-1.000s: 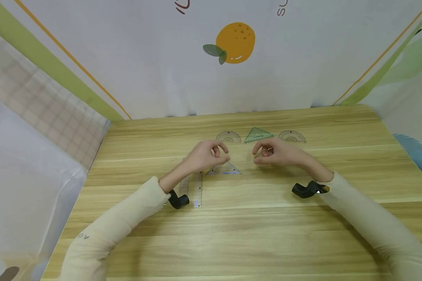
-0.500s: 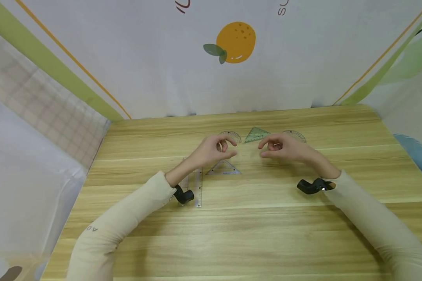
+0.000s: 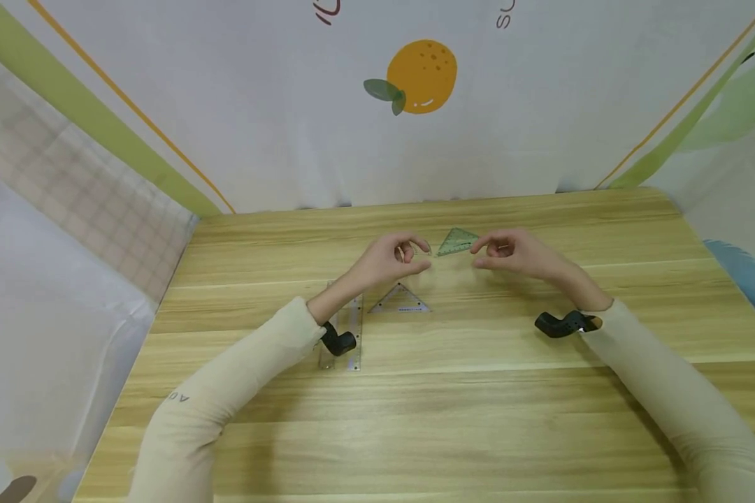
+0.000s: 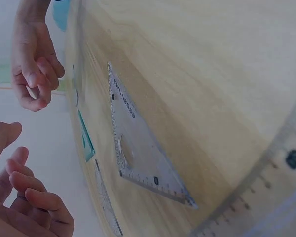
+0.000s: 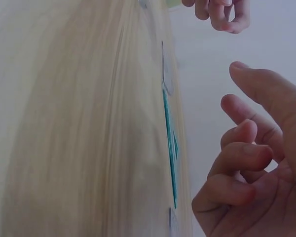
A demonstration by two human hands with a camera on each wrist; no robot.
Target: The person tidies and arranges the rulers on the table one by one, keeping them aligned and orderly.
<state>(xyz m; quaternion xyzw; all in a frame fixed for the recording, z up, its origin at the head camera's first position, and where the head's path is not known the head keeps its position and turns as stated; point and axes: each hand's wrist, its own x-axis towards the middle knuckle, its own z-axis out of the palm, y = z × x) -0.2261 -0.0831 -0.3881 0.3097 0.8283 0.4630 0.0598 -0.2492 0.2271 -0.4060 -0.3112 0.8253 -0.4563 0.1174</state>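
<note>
Left hand (image 3: 385, 258): hovers above the far half of the table (image 3: 453, 419), with thumb and forefinger bowed toward each other, a gap at the tips, the other fingers loosely curled; grips nothing. Right hand (image 3: 519, 253): mirrors that pose, thumb tip well apart from the forefinger, likewise holding nothing.

Green set square (image 3: 456, 242): lies flat near the far edge, between the two hands in the head view, with one corner pointing away from the person and its long edge running left to right, rising slightly toward the right; partly covered at the right end by the right fingertips. Clear set square (image 3: 400, 302): lies below the left hand, apex pointing to the far edge, long edge crosswise and nearest the person. Left protractor (image 4: 106, 197) and right protractor (image 5: 173, 223): flank the green set square, largely hidden behind the hands from the head. Right ruler (image 3: 357, 318) and left ruler (image 3: 326, 358): lie side by side left of the clear set square, long axes pointing away from the person, partly under the left forearm in the head view.
</note>
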